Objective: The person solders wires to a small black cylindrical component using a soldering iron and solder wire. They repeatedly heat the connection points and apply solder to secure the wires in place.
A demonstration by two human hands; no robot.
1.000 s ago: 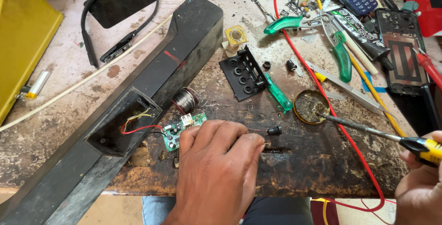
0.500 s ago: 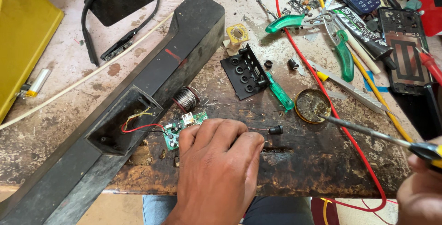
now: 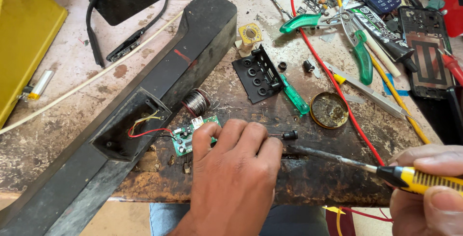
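The left hand point(image 3: 231, 178) lies near the front edge of the desk point(image 3: 67, 67), fingers curled and pressing down on the small green circuit board point(image 3: 185, 137), apparently to keep it steady. The right hand point(image 3: 429, 192), at the front right corner, is closed around a yellow-handled soldering iron point(image 3: 366, 166) whose tip points toward the left hand. Thin wires point(image 3: 144, 127) tie the board to the long black speaker housing point(image 3: 159, 96) beside it. Farther back sit a solder spool point(image 3: 195, 102) and a round flux tin point(image 3: 329, 109), within easy reach.
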